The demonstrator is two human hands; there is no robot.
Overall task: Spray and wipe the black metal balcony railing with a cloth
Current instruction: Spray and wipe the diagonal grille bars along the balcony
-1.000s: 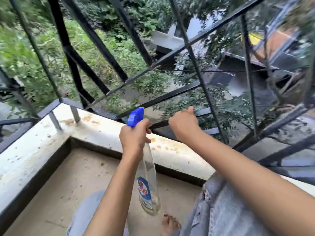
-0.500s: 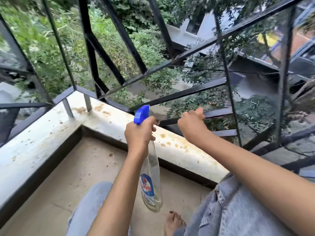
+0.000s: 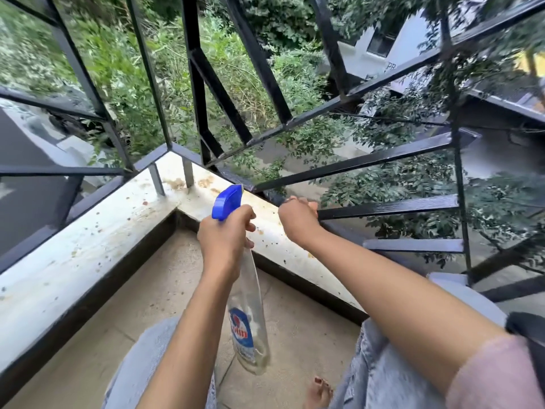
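The spray bottle [image 3: 247, 305] is being gripped by the left hand [image 3: 225, 243], while the railing bar [image 3: 389, 206], stretching rightward, is being clasped at its left end by the nearer right hand [image 3: 298, 216], cloth unseen.

Your right hand [image 3: 298, 215] curls over a low bar of the railing [image 3: 383, 206]. Its fingers face away from you, so you cannot tell whether anything lies between palm and metal. Your left hand [image 3: 225, 240] covers the neck and trigger of the spray bottle [image 3: 249, 320]. The label [image 3: 240, 327] is blurred and cannot be read. The railing runs out of view at the top, left and right edges. The lettering [image 3: 392, 67] on the far wall is partly cut by a bar and too blurred to read. The bottom edge crops your foot [image 3: 318, 391].
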